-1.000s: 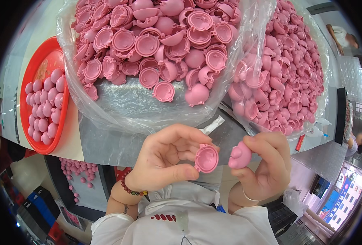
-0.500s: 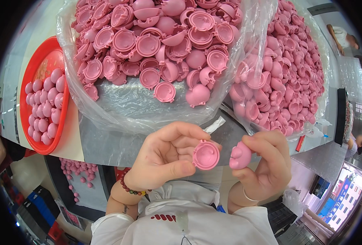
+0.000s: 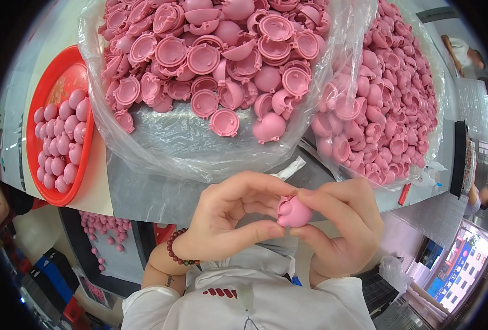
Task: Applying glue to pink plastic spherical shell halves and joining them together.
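Just past the table's front edge, my two hands meet around a pair of pink plastic half shells. My left hand pinches the left one, mostly hidden behind its fingers and the other shell. Thumb and fingers of my right hand grip the right-hand half shell, which has a rounded bump on its surface. The two halves touch; whether they are locked together I cannot tell. Beyond my hands, a clear plastic bag lies open with a heap of loose pink half shells in it.
A second bag of pink shells lies at the right. On the left stands a red tray with several closed pink balls. Below the table, a dark-edged bin holds more balls. A red object lies near the right edge.
The two half shells, apart before, are now brought together. My right hand has moved left to my left hand, and the left-hand shell has turned from facing me.
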Tool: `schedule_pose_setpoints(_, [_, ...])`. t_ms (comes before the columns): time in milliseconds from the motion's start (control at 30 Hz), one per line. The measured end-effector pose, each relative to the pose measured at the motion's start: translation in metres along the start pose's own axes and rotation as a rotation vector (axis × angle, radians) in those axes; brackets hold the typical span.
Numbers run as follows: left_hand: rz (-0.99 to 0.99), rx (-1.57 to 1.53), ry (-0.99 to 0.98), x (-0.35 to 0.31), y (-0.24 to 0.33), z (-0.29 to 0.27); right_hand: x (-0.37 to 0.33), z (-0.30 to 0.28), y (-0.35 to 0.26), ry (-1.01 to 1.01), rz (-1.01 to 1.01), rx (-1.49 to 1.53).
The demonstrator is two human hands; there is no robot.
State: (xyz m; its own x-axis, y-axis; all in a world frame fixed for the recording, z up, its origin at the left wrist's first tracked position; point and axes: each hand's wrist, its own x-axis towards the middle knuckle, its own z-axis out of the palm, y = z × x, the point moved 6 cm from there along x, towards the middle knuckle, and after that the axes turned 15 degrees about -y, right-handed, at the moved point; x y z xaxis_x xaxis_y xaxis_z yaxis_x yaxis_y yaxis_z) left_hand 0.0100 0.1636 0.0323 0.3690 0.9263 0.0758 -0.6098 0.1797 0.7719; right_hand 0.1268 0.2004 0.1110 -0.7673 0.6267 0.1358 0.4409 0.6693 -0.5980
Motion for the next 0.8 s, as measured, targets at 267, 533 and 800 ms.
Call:
schedule_pose_setpoints(267, [0.076,0.012,-0.041,0.002,0.004,0.002,-0.011,0.005,-0.002,0.179,0.056,-0.013])
schedule_pose_setpoints(533, [0.124,0.159,-0.102,0.001,0.006,0.002,-0.018,0.016,-0.008,0.158,-0.149,-0.049])
schedule_pose_setpoints(800, [0.145,0.111,-0.002,0.001,0.005,-0.001,-0.055,-0.011,0.021,0.574,-0.053,-0.004])
